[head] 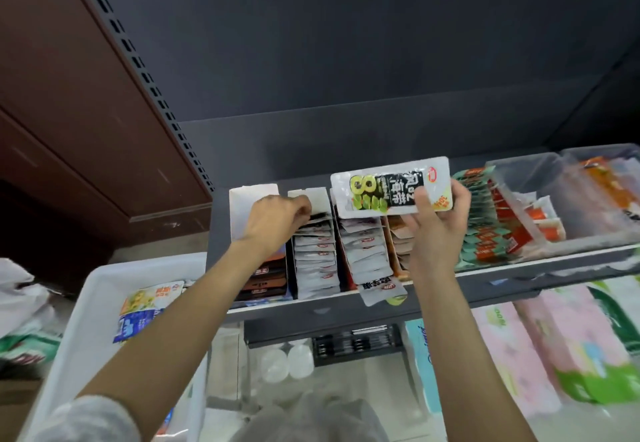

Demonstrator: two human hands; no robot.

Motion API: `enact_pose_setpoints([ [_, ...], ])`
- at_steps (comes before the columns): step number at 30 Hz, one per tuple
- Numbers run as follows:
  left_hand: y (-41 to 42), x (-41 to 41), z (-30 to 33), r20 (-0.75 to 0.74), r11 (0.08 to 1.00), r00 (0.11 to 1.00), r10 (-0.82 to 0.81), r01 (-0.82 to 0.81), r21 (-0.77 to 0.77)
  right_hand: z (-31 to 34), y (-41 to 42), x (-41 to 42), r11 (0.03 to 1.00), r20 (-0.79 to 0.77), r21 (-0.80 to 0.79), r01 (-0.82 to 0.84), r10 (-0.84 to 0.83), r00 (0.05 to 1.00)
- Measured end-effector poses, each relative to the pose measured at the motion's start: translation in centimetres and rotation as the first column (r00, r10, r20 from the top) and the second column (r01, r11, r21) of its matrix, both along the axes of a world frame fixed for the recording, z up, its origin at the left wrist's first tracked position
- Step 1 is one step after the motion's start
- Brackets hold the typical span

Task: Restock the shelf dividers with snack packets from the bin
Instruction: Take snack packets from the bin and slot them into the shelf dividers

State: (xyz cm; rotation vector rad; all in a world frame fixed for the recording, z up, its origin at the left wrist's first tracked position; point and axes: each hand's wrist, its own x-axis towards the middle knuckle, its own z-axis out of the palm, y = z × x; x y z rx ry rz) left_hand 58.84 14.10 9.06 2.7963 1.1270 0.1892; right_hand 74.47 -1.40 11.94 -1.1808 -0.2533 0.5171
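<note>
Head view: a person's two bare arms reach up to a shelf [381,306] of snack packets.
Right hand [437,220]: fingers and thumb curl round a white packet with green and black print [389,185], held flat and level just above the middle dividers.
Left hand [277,220]: fingertips pinch at the back of a row of white packets [317,261] in the second divider, wrist bent down; what exactly they grip is hidden.
Bin [86,303]: white, below and left of the shelf, with a few colourful packets inside.
Risk, front edge: one loose packet [381,292] overhangs the shelf lip and may fall if the row behind is pushed.
Risk, rows: pressing the new packet in could tip the upright packets forward.
</note>
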Motion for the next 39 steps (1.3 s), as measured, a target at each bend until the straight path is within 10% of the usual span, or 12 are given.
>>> enact_pose_setpoints([
  [4,-0.5,-0.3,-0.6,0.009,0.998,0.999,-0.050,0.049,0.030,1.3,3.2,0.5,0.995,0.314,-0.049,-0.089,0.100,0.944],
  [9,-1.5,-1.7,-1.2,0.127,0.997,0.989,-0.070,0.066,0.040,-0.3,8.4,-0.7,0.895,0.732,-0.408,-0.179,0.438,0.522],
  [20,-2.8,-3.1,-1.1,0.335,0.998,0.940,0.059,-0.050,-0.035,-3.4,9.6,-1.7,0.645,0.639,-0.739,0.193,0.762,-0.104],
  [30,-5.4,-19.0,-0.8,0.662,0.912,0.633,0.401,-0.347,-0.220,-1.7,4.0,-14.0,0.851,0.848,-0.496,-0.174,0.517,0.112],
  [36,-3.4,-32.6,-9.2,0.431,0.717,0.574,0.696,-0.521,-0.463,-6.8,5.8,-27.3,0.500,0.543,-0.783,-0.371,0.839,-0.016],
  [39,-1.6,-36.7,-13.6,0.194,0.604,0.619,0.761,-0.568,-0.559,-11.1,8.3,-32.5,0.314,0.314,-0.821,-0.477,0.946,0.081],
])
